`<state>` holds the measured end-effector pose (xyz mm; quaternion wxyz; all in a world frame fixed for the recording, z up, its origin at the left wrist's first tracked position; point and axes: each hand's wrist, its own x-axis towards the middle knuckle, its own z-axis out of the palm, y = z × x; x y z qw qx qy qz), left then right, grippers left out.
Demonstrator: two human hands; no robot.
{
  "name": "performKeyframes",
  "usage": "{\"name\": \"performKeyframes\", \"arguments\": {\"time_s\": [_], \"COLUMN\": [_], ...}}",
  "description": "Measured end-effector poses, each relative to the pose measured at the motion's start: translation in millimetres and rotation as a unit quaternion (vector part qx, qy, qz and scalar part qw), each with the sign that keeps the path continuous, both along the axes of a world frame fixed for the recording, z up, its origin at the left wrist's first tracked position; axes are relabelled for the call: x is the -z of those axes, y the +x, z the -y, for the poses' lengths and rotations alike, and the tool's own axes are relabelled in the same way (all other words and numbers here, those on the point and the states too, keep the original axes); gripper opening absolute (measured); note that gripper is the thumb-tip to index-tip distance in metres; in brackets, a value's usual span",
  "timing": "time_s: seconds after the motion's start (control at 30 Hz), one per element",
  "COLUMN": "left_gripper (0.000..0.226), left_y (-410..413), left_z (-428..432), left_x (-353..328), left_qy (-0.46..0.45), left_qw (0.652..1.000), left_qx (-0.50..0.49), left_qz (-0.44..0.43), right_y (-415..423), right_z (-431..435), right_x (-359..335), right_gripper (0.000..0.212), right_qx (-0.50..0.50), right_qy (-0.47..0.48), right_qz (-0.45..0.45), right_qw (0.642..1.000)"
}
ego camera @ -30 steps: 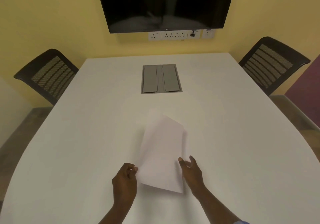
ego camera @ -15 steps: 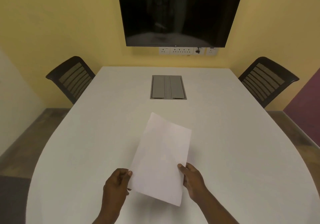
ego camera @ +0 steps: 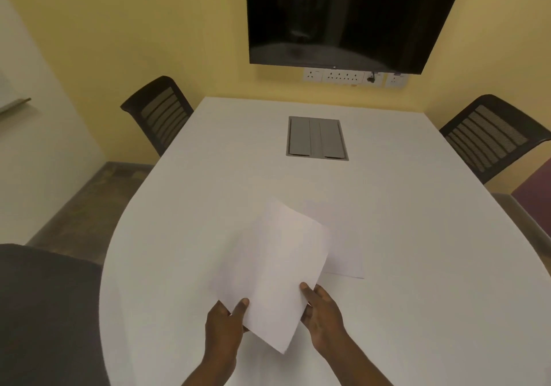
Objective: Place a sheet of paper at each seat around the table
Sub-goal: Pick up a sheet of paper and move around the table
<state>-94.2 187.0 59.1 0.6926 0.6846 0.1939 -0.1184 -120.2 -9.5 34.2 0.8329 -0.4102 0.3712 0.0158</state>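
Note:
I hold white paper [ego camera: 271, 269] above the near end of the white table [ego camera: 387, 311]; it may be more than one sheet. My left hand [ego camera: 225, 323] pinches its lower left edge, thumb on top. My right hand [ego camera: 320, 315] grips its lower right edge. A single white sheet [ego camera: 346, 254] lies flat on the table just right of the held paper, partly hidden behind it. Black chairs stand at the far left [ego camera: 161, 114] and the far right [ego camera: 492, 138]. A dark chair back [ego camera: 44, 311] fills the near left corner.
A grey cable hatch [ego camera: 316, 136] is set into the table's middle. A dark wall screen [ego camera: 348, 19] hangs above a row of sockets [ego camera: 343, 76] on the yellow wall. Brown floor runs along the table's left side [ego camera: 89, 204].
The view has swung left and pulled back, bringing in the near left chair. The held paper has shifted left and up, uncovering a sheet lying on the table. My left thumb now rests on the paper.

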Motion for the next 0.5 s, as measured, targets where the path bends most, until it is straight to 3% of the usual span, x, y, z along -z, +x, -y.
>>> {"name": "performKeyframes", "arguments": {"time_s": [0.27,0.5], "left_gripper": [0.023,0.028], "left_y": [23,55], "left_z": [-79,-146], "left_x": [26,38], "left_qy": [0.073,0.062], "left_qw": [0.996,0.997], "left_qx": [0.042,0.025], "left_qz": [-0.016,-0.040], "right_y": [25,53], "right_z": [-15,-34], "right_x": [9,27], "right_gripper": [0.019,0.009], "right_qx": [0.048,-0.035], "right_qy": [-0.013,-0.128], "right_qz": [-0.032,-0.081], "right_qw": [0.998,0.988]}}
